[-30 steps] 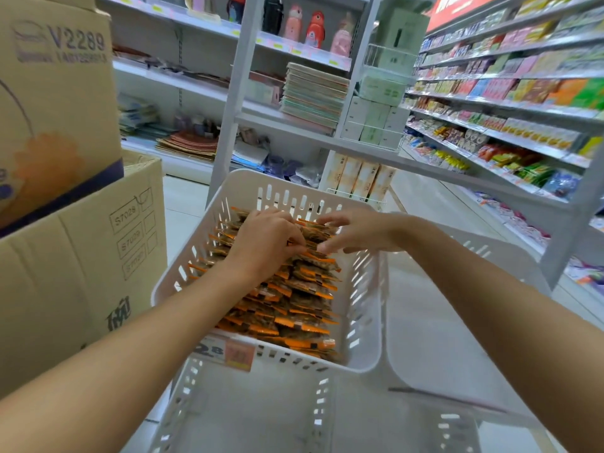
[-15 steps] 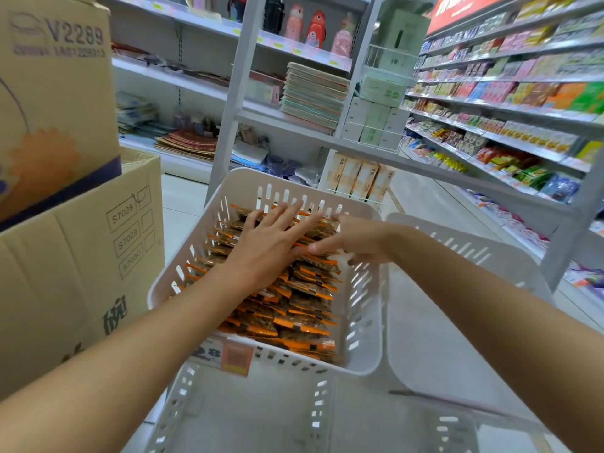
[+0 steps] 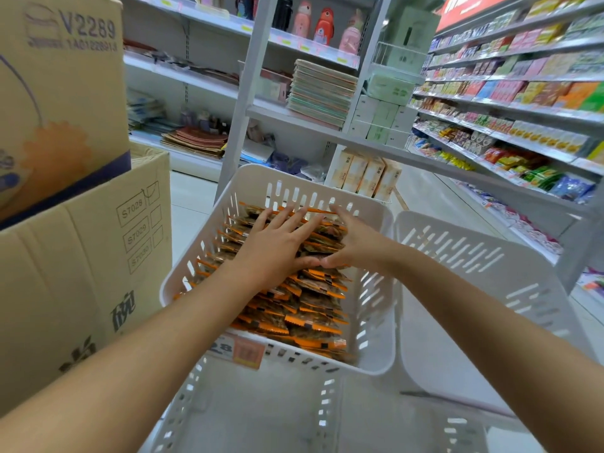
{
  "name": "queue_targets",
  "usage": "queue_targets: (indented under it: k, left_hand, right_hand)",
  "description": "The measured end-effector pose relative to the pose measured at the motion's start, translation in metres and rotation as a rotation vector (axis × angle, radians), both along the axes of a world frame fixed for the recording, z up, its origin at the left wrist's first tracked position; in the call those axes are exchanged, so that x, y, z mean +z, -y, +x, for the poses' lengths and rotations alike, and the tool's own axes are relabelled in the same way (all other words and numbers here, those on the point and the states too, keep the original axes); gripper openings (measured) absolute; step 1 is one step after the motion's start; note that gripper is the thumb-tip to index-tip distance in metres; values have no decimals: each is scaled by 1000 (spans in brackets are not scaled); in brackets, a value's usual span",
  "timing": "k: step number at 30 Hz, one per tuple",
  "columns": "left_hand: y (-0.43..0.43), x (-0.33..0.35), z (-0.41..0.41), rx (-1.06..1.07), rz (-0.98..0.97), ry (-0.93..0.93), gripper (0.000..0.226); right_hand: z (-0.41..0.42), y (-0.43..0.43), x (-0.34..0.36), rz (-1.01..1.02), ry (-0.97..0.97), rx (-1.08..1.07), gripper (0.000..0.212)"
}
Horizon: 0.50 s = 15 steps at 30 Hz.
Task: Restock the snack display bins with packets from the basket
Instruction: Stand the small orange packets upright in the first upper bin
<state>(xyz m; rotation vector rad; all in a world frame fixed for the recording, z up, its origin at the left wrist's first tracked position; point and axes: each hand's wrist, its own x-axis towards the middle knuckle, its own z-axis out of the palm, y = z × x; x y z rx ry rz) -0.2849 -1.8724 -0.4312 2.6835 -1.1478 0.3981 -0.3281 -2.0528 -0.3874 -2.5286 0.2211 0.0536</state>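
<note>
Shop shelves [image 3: 490, 104] line the aisle. Left hand [image 3: 277, 246] and right hand [image 3: 356, 246], fingers straight, press flat on orange packets [image 3: 304, 308] filling the white bin [image 3: 287, 183]. Judging by this, rows are being levelled; next calls for fetching more packets.

Bin [image 3: 277, 174] is showing plain white, its walls patterned with rows of short slots. Packets [image 3: 307, 308] are showing mottled brown with orange zigzag edges. Label [image 3: 238, 351] on the near rim is showing orange beside white, with dark digits. Left: upper box [image 3: 65, 93] is showing tan with an orange flower print and a dark blue bottom band; lower box [image 3: 81, 273] is showing tan with dark line printing. Far shelf: bottles [image 3: 325, 26] are showing pink and red.
</note>
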Motion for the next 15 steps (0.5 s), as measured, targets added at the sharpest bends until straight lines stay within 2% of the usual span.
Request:
queue_targets:
  k: [2, 4, 8, 11, 13, 15]
  left_hand:
    - [-1, 0, 1, -9, 6, 2, 76]
    - [-1, 1, 2, -12, 9, 0, 74]
    - [-4, 7, -2, -34, -57, -36, 77]
    - [-14, 22, -14, -23, -201, -79, 77]
    - [-22, 33, -30, 9, -288, -81, 65]
    - [-28, 40, -56, 36, -318, -78, 51]
  right_hand:
    - [-1, -4, 3, -225, 40, 109, 98]
    - [0, -6, 6, -345, 30, 149, 89]
    - [-3, -5, 16, -264, -33, 137, 98]
    - [-25, -11, 21, -245, 107, 95, 101]
    - [-46, -18, 20, -231, 244, 78, 90]
    - [-74, -30, 16, -224, 384, 90, 69]
